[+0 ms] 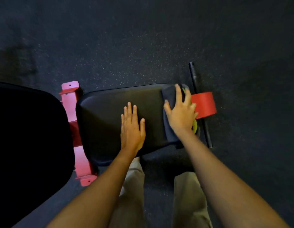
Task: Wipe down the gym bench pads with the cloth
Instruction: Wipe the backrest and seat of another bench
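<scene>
Below you is dark, speckled rubber gym floor (143, 38), and across it stands a bench whose black seat pad (106, 116) lies between a red frame (69, 102) and a red end piece (204, 104) crossed by a black bar (194, 76). Your left hand (132, 129) lies flat on the middle of the pad, fingers straight and close together, probably to steady yourself and the bench. Your right hand (180, 111) presses down with fingers spread wide on the cloth (170, 96), which sits at the pad's right end. The dark cloth lies directly beneath your palm and shows past your thumb side, with a yellow-green edge peeking out on the far side. The spread likely keeps it flat against the vinyl. A larger black pad (27, 137) sits to the left, beyond the frame.
</scene>
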`<state>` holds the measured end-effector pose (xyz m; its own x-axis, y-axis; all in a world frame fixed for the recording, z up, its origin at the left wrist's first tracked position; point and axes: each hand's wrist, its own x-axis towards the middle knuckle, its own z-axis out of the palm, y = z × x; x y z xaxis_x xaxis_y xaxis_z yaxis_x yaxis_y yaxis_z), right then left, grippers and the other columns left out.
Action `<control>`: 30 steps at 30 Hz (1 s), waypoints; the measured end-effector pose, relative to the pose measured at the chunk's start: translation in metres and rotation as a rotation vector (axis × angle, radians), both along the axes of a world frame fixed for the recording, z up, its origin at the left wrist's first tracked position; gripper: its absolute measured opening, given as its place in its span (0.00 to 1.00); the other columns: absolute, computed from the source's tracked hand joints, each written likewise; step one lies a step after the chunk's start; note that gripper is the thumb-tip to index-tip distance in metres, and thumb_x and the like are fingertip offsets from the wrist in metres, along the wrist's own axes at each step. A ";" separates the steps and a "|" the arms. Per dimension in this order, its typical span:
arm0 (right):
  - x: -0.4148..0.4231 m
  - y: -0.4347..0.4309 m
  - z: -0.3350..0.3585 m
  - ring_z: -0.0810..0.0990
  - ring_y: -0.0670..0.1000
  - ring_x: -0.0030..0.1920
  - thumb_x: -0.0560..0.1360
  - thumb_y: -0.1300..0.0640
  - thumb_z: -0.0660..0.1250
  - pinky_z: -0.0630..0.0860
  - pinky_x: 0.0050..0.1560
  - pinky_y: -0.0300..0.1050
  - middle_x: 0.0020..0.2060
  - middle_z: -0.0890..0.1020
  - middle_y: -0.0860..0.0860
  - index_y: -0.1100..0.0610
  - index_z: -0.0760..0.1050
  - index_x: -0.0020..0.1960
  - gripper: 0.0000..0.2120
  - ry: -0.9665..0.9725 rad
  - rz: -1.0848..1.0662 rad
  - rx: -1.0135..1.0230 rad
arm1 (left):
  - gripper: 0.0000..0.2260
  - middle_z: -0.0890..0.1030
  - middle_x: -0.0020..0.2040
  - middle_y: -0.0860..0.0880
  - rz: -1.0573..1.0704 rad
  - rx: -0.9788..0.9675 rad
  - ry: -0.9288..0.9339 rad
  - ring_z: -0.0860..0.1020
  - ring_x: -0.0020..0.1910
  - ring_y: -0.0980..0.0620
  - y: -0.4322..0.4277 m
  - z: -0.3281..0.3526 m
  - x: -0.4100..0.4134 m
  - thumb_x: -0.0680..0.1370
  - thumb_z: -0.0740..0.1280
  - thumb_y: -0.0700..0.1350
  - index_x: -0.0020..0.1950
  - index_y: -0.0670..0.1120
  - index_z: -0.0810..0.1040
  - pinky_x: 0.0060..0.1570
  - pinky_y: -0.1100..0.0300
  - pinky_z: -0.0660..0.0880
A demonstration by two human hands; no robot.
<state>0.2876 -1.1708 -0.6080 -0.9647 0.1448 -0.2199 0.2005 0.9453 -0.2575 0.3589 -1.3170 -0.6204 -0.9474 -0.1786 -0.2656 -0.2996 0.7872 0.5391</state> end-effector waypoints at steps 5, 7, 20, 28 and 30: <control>0.053 0.069 0.021 0.68 0.65 0.64 0.77 0.50 0.65 0.70 0.60 0.61 0.74 0.59 0.52 0.45 0.54 0.77 0.33 -0.258 0.085 -0.230 | 0.23 0.48 0.78 0.45 0.125 0.172 -0.091 0.47 0.77 0.49 0.076 0.049 -0.002 0.83 0.54 0.48 0.77 0.43 0.54 0.73 0.57 0.42; 0.056 0.109 0.033 0.70 0.64 0.65 0.76 0.55 0.66 0.69 0.63 0.58 0.71 0.65 0.55 0.50 0.59 0.76 0.31 -0.264 0.065 -0.444 | 0.23 0.50 0.78 0.47 0.232 0.291 -0.109 0.49 0.77 0.49 0.114 0.076 -0.006 0.83 0.54 0.48 0.77 0.44 0.54 0.73 0.57 0.44; -0.026 0.354 0.328 0.72 0.48 0.65 0.79 0.56 0.64 0.70 0.66 0.46 0.66 0.74 0.49 0.50 0.64 0.72 0.22 0.252 -0.222 -0.976 | 0.20 0.65 0.74 0.51 0.351 0.933 0.146 0.62 0.72 0.55 0.371 0.337 -0.103 0.83 0.54 0.49 0.75 0.47 0.63 0.64 0.68 0.57; -0.091 0.422 0.469 0.71 0.48 0.66 0.80 0.51 0.63 0.69 0.67 0.49 0.68 0.71 0.47 0.48 0.59 0.75 0.26 0.424 -0.214 -1.161 | 0.20 0.63 0.75 0.52 0.158 1.038 0.389 0.60 0.73 0.55 0.443 0.462 -0.188 0.83 0.52 0.50 0.75 0.47 0.61 0.65 0.66 0.55; -0.116 0.435 0.488 0.73 0.48 0.63 0.80 0.52 0.63 0.71 0.64 0.47 0.64 0.73 0.46 0.47 0.60 0.74 0.24 0.452 -0.196 -1.208 | 0.20 0.62 0.75 0.51 0.135 1.044 0.434 0.59 0.74 0.55 0.454 0.475 -0.219 0.83 0.52 0.50 0.75 0.47 0.61 0.69 0.63 0.54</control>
